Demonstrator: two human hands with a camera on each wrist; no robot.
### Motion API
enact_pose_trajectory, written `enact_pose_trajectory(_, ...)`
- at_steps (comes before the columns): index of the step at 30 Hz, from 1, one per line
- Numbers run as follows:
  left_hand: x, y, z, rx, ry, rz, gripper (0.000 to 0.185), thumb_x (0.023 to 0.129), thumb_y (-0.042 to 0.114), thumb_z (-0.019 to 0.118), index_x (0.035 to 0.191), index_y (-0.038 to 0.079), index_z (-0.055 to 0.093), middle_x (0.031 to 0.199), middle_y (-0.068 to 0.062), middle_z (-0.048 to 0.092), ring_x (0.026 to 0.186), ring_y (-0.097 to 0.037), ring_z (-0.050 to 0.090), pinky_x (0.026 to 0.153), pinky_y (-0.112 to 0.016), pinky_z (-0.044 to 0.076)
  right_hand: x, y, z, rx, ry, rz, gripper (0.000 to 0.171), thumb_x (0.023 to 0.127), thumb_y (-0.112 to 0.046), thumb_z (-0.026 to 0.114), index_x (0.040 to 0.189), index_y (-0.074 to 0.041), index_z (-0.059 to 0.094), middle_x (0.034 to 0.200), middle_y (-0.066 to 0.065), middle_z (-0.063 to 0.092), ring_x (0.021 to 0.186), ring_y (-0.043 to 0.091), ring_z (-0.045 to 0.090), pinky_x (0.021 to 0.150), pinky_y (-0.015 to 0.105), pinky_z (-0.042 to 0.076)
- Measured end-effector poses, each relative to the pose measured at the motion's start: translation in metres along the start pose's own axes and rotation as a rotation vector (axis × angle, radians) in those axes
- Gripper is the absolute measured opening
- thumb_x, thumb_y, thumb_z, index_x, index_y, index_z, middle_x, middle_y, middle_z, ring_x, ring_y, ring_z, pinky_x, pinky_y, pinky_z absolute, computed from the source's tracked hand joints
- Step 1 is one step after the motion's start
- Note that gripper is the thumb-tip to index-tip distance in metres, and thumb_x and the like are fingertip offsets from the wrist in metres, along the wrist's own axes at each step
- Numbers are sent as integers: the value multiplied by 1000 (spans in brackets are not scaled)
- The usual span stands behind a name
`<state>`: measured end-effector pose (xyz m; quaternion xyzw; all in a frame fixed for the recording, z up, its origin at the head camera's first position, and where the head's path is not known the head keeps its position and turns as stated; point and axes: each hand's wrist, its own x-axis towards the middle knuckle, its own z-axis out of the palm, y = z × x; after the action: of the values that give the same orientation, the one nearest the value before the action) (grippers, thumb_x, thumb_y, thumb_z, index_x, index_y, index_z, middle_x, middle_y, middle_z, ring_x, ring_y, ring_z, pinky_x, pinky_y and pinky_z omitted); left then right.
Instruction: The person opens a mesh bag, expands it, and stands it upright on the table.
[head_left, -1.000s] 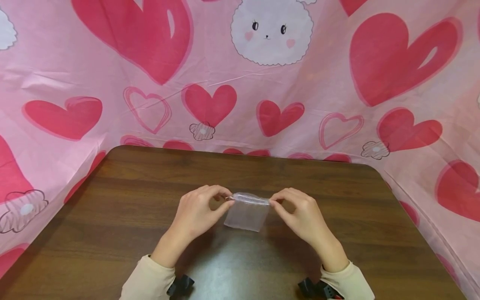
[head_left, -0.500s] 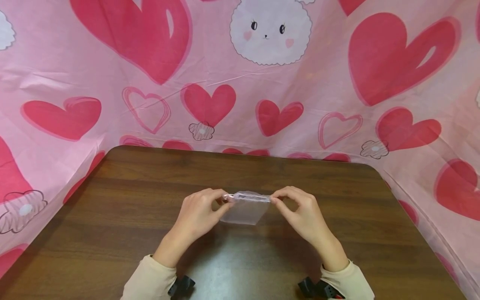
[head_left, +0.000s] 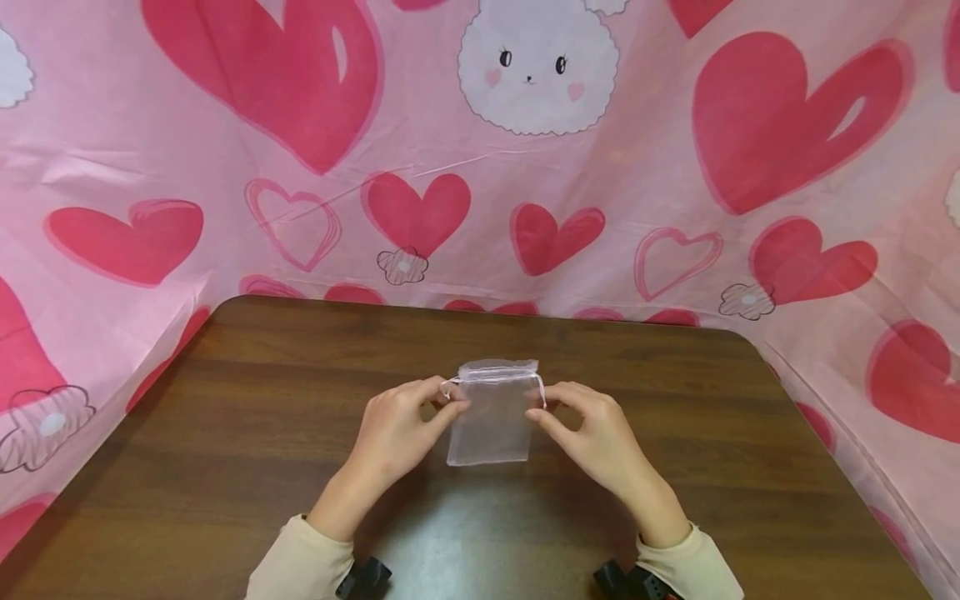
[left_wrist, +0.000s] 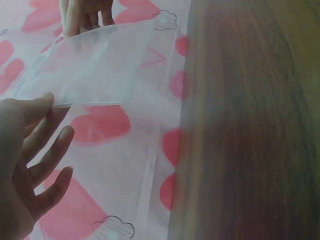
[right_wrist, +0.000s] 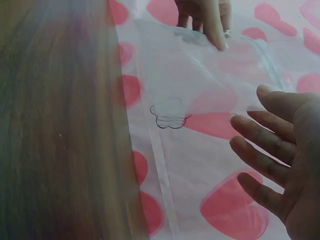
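Item under inspection: a small sheer white drawstring pouch (head_left: 491, 412). It is held upright just above the middle of the brown wooden table (head_left: 225, 433), its gathered mouth at the top and its flat bottom edge toward the person. The pouch appears empty; nothing shows through the fabric in either wrist view.

Left hand (head_left: 397, 429): thumb and forefinger pinch the left upper edge of the pouch, at the drawstring channel. The remaining fingers are loosely spread in the left wrist view. Right hand (head_left: 592, 433): thumb and forefinger pinch the right upper edge in the same way, where a thin cord (head_left: 540, 390) loops out.

Assessment: the pouch is picked up and squared between both hands, and the mouth appears drawn flat rather than opened. Whether the cords are pulled tight cannot be told. Judged from this, the handling of the mouth is in progress and not finished.

Surroundings: behind the table, and to both sides of it, hangs a pink cloth (head_left: 615, 183) printed with red hearts.
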<state>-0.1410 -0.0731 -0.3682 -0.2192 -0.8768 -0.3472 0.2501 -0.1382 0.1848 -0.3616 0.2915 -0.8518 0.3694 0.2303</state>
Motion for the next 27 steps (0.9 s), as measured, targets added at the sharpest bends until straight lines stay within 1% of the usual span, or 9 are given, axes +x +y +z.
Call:
enact_pose_trajectory(4,0,1,1,-26,15,-1,12,82,23,82,87,26,71,74,16,68,68,-3,64,58,-29,46,-1,-1,6,14,-7,20,16,80,-9,83,93,-13,75,89,-11,71,82,8,66,72,25,49)
enact_pose_trajectory(7,-1,2,2,-43,12,-17,13,83,23,82,89,25,70,74,17,68,69,-2,63,59,-29,46,-1,-3,9,66,9,44,13,81,-5,80,91,-12,76,87,-9,72,80,8,66,72,25,50)
enact_pose_trajectory(9,-1,3,2,-51,2,-29,14,84,24,81,90,26,69,76,18,68,69,-1,61,60,-28,46,-1,-4,11,102,28,74,12,83,-4,79,90,-12,76,86,-9,72,79,8,65,72,25,50)
enact_pose_trajectory(13,-1,4,2,-60,-37,-50,14,86,28,79,94,26,68,80,19,68,67,1,58,61,-27,46,-1,-7,13,153,76,156,7,86,-7,77,90,-13,76,81,-9,72,74,8,63,69,25,49)
enact_pose_trajectory(16,-2,4,2,-54,-67,-58,15,85,31,79,96,26,70,81,19,68,65,0,58,61,-27,45,0,-9,13,200,105,218,3,87,-10,76,90,-12,76,78,-8,71,71,10,63,67,23,49)
enact_pose_trajectory(19,-2,4,3,-42,-79,-55,14,84,32,80,94,26,72,80,19,68,66,-4,59,62,-27,44,0,-12,12,240,123,269,3,88,-12,75,91,-11,77,76,-7,71,70,12,64,66,21,49)
enact_pose_trajectory(23,-2,3,4,-24,-59,-48,8,84,30,80,89,27,74,78,19,67,67,-4,60,61,-28,45,0,-12,13,261,112,304,6,89,-14,75,94,-11,77,77,-6,72,71,14,66,67,23,50)
enact_pose_trajectory(27,-1,3,4,-17,-22,-72,7,85,27,80,89,27,74,77,18,66,68,-7,62,61,-29,45,-1,-10,14,262,62,307,10,89,-14,75,98,-10,76,81,-6,73,74,13,66,68,25,50)
